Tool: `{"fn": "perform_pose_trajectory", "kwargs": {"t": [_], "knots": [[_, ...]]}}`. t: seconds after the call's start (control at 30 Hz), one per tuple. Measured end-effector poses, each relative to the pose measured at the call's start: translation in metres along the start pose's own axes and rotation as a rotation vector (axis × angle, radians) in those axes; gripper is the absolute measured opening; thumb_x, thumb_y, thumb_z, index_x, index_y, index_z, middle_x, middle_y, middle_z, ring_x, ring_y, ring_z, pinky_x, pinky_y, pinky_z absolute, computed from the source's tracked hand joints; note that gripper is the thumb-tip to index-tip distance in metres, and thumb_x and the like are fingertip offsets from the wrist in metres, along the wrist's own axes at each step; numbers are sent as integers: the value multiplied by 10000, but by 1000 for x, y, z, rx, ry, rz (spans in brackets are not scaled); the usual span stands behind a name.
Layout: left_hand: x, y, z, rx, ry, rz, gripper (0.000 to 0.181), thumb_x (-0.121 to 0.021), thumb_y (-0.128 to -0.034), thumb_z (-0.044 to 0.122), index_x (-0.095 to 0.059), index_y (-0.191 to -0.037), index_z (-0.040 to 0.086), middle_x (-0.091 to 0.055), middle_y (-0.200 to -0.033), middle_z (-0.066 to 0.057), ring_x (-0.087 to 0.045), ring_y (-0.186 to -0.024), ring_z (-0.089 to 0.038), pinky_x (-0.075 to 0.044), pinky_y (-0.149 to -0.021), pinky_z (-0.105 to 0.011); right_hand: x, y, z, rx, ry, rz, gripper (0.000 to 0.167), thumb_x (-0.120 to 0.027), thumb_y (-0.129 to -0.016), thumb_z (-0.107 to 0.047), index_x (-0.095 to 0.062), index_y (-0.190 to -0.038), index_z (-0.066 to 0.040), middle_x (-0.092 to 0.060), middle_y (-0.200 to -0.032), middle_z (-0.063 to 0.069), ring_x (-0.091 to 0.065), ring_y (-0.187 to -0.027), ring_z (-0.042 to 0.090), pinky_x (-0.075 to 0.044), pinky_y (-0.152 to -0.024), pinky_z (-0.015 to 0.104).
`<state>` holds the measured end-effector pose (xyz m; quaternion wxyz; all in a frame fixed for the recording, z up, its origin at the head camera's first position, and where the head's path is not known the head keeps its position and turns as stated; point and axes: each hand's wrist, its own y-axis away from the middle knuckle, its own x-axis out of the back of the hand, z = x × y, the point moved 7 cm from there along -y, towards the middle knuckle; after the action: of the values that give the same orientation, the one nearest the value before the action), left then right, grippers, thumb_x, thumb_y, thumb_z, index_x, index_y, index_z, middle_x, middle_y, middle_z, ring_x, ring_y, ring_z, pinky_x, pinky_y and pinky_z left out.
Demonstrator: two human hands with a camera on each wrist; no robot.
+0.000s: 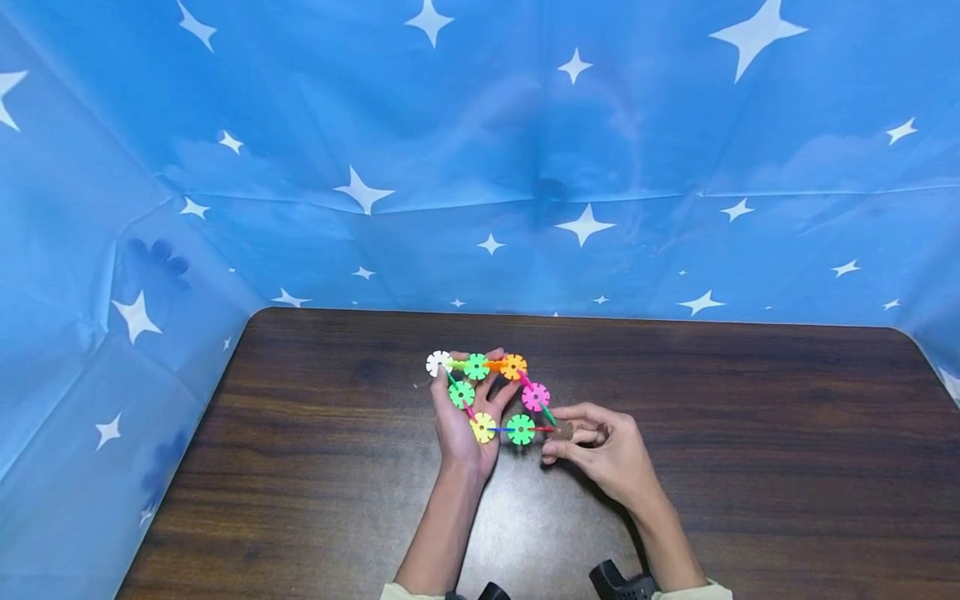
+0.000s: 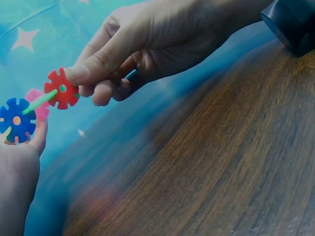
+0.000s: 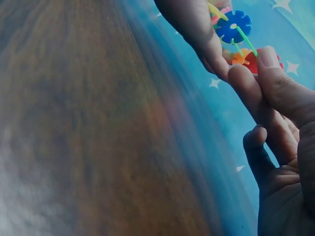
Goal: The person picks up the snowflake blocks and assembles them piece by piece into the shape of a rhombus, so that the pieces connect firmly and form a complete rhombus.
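A closed loop of notched plastic snowflake discs (image 1: 483, 362) joined by short coloured strips is held above the table between both hands. White, green, orange, pink and yellow discs show in it. My left hand (image 1: 463, 437) lies palm up beneath the loop's left side, its thumb over the white disc (image 1: 435, 360) and its fingers behind the upper edge. At the loop's right corner, my right hand (image 1: 611, 454) pinches a disc (image 1: 564, 430) between thumb and fingers. That disc looks brownish in the head view and red (image 2: 55, 80) in the left wrist view; the fingers partly cover it.
The hands are over a dark wood-grain table (image 1: 300, 467). A blue cloth with white stars (image 1: 480, 150) hangs behind it and along the left. Black wrist cameras (image 1: 621, 581) sit near both cuffs.
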<state>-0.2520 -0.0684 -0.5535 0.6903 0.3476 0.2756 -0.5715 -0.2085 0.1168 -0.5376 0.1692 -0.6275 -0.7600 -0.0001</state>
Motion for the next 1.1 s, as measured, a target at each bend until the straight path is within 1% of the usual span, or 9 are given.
{"fn": "perform_pose_trajectory", "kwargs": {"t": [0.07, 0.17, 0.3, 0.4, 0.53, 0.73, 0.87, 0.97, 1.1], "knots": [[-2, 1, 0, -8, -18, -21, 377, -212, -1161, 471, -494, -1253, 239, -689, -1330, -136, -549, -1405, -384, -595, -1062, -489, 0, 0, 1, -23, 8, -3, 345, -879, -848, 6, -762, -1172, 13, -529, -616, -80, -398, -552, -41, -411, -520, 184], [-5, 2, -1, -4, -45, -74, 400, -183, -1168, 458, -497, -1281, 237, -719, -1305, -89, -592, -1356, -330, -596, -1053, -454, 0, 0, 4, -58, -22, -24, 322, -883, -852, -10, -740, -1138, 26, -688, -686, 2, -573, -564, -19, -532, -571, 199], [-7, 1, 0, 3, -134, -148, 499, -153, -1172, 477, -479, -1462, 235, -701, -1405, -95, -604, -1342, -275, -592, -1064, -439, 2, 0, 5, -61, -137, -45, 287, -844, -881, 30, -681, -1109, 88, -800, -836, 111, -766, -673, 100, -646, -685, 267], [-7, -1, 2, 5, -225, -181, 582, -144, -1169, 500, -323, -1656, 237, -619, -1537, -143, -603, -1323, -235, -590, -1071, -452, 5, -2, 4, -34, -260, -42, 261, -768, -936, 76, -627, -1144, 148, -807, -881, 153, -795, -699, 162, -666, -728, 291], [-8, -3, 2, 45, -290, -224, 645, -126, -1165, 503, -144, -1722, 178, -487, -1663, -169, -576, -1353, -235, -559, -1099, -492, 10, -5, 3, -6, -377, -13, 253, -698, -977, 105, -576, -1179, 198, -811, -928, 195, -811, -725, 208, -673, -798, 306], [-8, -1, -3, 102, -380, -240, 707, -162, -1163, 497, -73, -1719, 70, -434, -1666, -253, -492, -1491, -345, -511, -1141, -428, 15, -4, 4, -38, -342, 59, 242, -712, -969, 99, -578, -1147, 193, -806, -882, 188, -811, -725, 178, -661, -781, 260], [-9, 1, -7, 128, -410, -285, 644, -245, -1180, 383, -74, -1732, 97, -247, -1756, -259, -297, -1620, -387, -559, -1070, -374, 19, 2, 5, -64, -297, 121, 231, -716, -979, 76, -580, -1134, 179, -800, -849, 190, -810, -725, 172, -648, -741, 233], [-13, 1, -10, 151, -399, -314, 591, -330, -1177, 275, -178, -1721, 99, -225, -1772, -214, -389, -1566, -348, -595, -1003, -347, 21, 5, 5, -71, -296, 146, 222, -714, -980, 79, -578, -1125, 176, -799, -840, 191, -811, -723, 175, -649, -755, 232], [-15, -1, -10, 144, -362, -308, 549, -412, -1159, 185, -287, -1688, 106, -411, -1670, -219, -602, -1343, -209, -597, -958, -322, 20, 8, 6, -94, -294, 154, 221, -722, -975, 76, -578, -1114, 171, -803, -841, 181, -812, -720, 178, -654, -759, 243]]}}
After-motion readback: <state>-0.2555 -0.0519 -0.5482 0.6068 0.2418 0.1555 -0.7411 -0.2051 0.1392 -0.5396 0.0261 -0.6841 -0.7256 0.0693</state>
